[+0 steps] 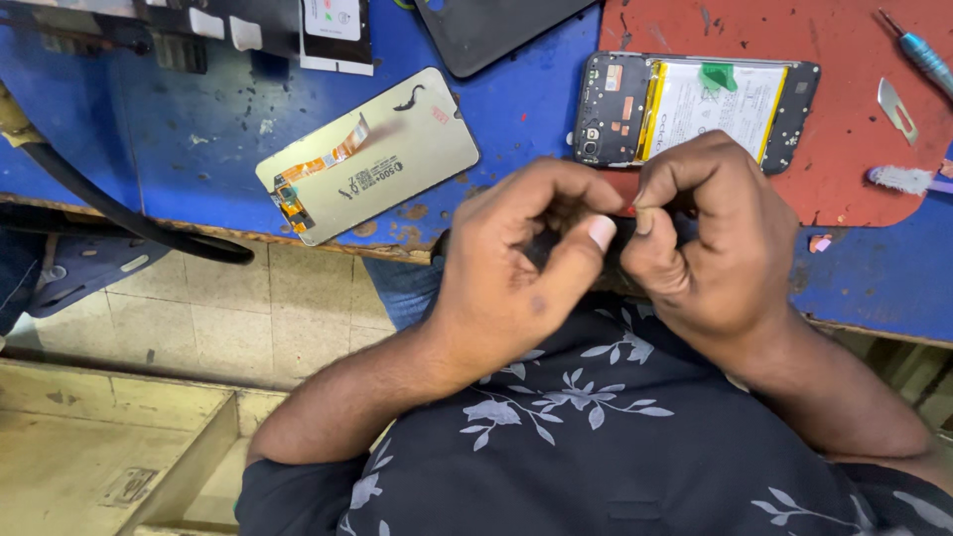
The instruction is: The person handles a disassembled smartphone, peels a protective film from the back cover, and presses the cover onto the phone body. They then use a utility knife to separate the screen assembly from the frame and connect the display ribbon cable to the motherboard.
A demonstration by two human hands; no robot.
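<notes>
My left hand and my right hand meet at the near edge of the blue workbench, fingers curled around a small black part pinched between them. Most of that part is hidden by my fingers. Just beyond my hands lies an opened phone body with its white battery and circuit board showing, on a red mat. A detached phone screen panel with an orange flex cable lies face down to the left of my hands.
A dark phone back cover lies at the top. A blue-handled screwdriver, a metal blade and a small brush sit at the right. A black cable hangs off the bench's left edge over the tiled floor.
</notes>
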